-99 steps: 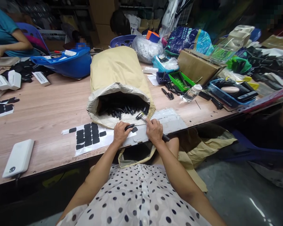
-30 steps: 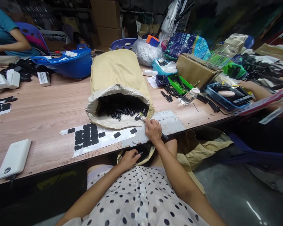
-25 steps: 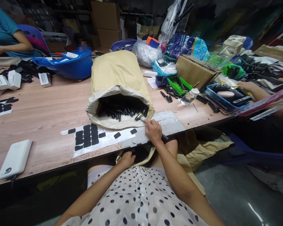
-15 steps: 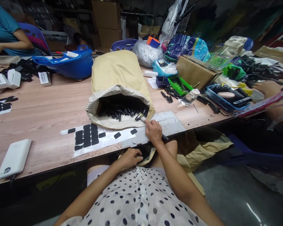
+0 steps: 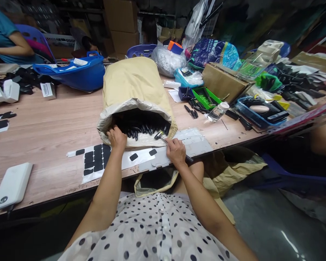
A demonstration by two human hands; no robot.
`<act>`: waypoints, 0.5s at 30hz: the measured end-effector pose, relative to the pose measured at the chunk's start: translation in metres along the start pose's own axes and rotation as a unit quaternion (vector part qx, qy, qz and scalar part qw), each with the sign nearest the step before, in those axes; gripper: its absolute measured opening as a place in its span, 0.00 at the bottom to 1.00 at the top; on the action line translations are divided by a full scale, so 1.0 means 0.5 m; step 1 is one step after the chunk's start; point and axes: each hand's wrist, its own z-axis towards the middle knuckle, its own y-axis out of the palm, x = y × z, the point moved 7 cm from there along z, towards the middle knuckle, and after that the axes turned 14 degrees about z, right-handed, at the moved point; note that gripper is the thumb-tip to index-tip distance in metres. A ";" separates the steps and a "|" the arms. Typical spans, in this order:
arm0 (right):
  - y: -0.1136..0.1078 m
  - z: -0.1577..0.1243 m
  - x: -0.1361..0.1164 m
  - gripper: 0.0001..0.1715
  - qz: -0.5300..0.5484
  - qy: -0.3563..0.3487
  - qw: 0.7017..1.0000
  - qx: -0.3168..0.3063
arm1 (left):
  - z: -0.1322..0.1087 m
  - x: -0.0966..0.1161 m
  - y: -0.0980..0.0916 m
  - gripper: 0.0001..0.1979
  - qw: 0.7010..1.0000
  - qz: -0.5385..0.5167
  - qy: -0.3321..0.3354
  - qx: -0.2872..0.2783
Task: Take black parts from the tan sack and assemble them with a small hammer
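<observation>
A large tan paper sack (image 5: 133,81) lies on the table with its mouth facing me. Inside are many small black pieces (image 5: 141,130), tapered like pen parts. My left hand (image 5: 117,138) is at the left side of that mouth, fingers bent inward; their tips, and whatever they hold, are hidden. My right hand (image 5: 176,150) is closed round a small hammer (image 5: 158,135), whose head rests by the right of the sack's opening and whose black handle end sticks out below the hand. In my lap sits another tan sack (image 5: 154,188), its mouth open.
Black stickers on white backing (image 5: 93,161) lie left of my left forearm. A white power bank (image 5: 12,186) stands near the front edge. Behind are a blue basin (image 5: 78,74), a green tray (image 5: 206,98) and a clear bottle (image 5: 217,112). A co-worker (image 5: 11,40) sits back left.
My left hand has moved up from my lap to the mouth of the sack on the table. My right hand stays closed round the hammer in nearly the same place.
</observation>
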 end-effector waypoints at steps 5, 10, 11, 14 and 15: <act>-0.001 0.000 -0.002 0.21 0.004 0.005 1.000 -0.004 | -0.003 -0.001 0.006 0.12 1.000 0.008 0.007 -0.024; -0.003 0.000 -0.004 0.21 0.002 0.006 1.000 -0.004 | -0.065 0.048 -0.037 0.09 0.992 -0.068 0.092 -0.049; -0.003 0.000 -0.004 0.21 0.001 0.008 1.000 -0.005 | -0.086 0.064 -0.038 0.09 0.986 -0.099 0.114 -0.074; -0.004 0.001 -0.003 0.21 0.001 0.009 1.000 -0.006 | -0.156 0.112 -0.026 0.08 0.955 -0.178 0.178 -0.155; -0.004 0.001 -0.003 0.21 0.002 0.008 1.000 -0.006 | -0.175 0.123 -0.019 0.07 0.947 -0.188 0.195 -0.172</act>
